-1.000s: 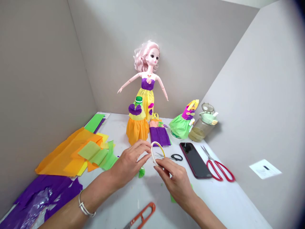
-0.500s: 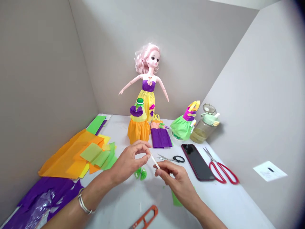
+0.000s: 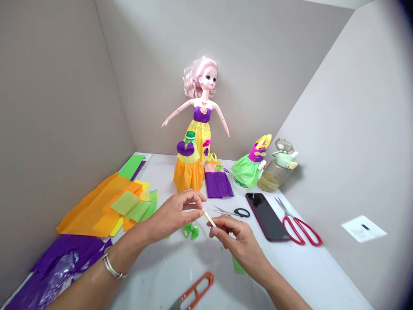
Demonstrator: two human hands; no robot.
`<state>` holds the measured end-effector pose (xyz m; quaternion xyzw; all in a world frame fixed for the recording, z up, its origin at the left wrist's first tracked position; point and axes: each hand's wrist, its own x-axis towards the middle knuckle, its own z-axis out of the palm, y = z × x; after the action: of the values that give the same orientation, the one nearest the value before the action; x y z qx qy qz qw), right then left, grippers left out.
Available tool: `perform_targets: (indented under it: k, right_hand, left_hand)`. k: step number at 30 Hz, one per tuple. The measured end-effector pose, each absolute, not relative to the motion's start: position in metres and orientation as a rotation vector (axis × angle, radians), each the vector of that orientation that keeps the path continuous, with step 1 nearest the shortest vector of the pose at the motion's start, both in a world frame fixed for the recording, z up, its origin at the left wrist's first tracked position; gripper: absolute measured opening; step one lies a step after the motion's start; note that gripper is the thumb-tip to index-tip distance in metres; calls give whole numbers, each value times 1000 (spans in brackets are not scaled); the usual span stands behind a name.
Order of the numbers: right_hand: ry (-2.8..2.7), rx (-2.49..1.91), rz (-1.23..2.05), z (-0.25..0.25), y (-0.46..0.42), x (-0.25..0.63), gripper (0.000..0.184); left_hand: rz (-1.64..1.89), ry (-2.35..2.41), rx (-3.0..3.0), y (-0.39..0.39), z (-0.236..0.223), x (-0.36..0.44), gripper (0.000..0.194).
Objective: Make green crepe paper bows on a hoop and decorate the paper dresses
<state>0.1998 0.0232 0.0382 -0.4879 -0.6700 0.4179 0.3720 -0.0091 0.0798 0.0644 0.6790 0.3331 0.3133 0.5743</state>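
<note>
Between my two hands runs a narrow white strip [image 3: 210, 219], with a yellow tint along one edge. My left hand [image 3: 178, 214] pinches its upper end between thumb and fingertips. The lower end is gripped by the thumb and fingers of my right hand [image 3: 237, 237]. Just below the strip, on the table, lies a small green bow [image 3: 191, 231] with white bits on it. A green piece of crepe paper [image 3: 238, 265] is partly covered by my right hand. Orange-handled thread snips [image 3: 196, 289] lie at the table's near edge.
Black-handled scissors [image 3: 232, 212], a phone [image 3: 267, 217] and red-handled scissors [image 3: 298, 226] lie right. Orange paper sheets [image 3: 87, 211] and purple paper [image 3: 41, 267] fill the left. Behind stand a doll [image 3: 202, 114], a bottle in an orange skirt [image 3: 188, 172], a green-skirted dress [image 3: 247, 170] and a jar [image 3: 274, 176].
The strip has turned slightly in my fingers, and a yellow edge now shows along it. Both hands keep their hold, and the view has shifted a little.
</note>
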Motion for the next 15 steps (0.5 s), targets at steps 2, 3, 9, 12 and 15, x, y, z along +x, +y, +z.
perform_targets:
  k: [2, 3, 9, 12, 15]
  right_hand:
    - [-1733, -1250, 1069, 38, 23, 200, 20]
    - [-1740, -1251, 1067, 37, 23, 200, 20]
    - [-1744, -1244, 1073, 36, 24, 201, 20]
    - [-1722, -1238, 1117, 34, 25, 202, 20]
    - [-1660, -1208, 1212, 32, 26, 204, 22]
  left_hand:
    - [745, 791, 1608, 79, 65, -9, 7]
    - [748, 796, 1620, 79, 66, -8, 6]
    - [757, 827, 1634, 80, 66, -7, 4]
    - [743, 848, 1581, 83, 64, -8, 6]
    - [738, 814, 1528, 87, 60, -11, 10]
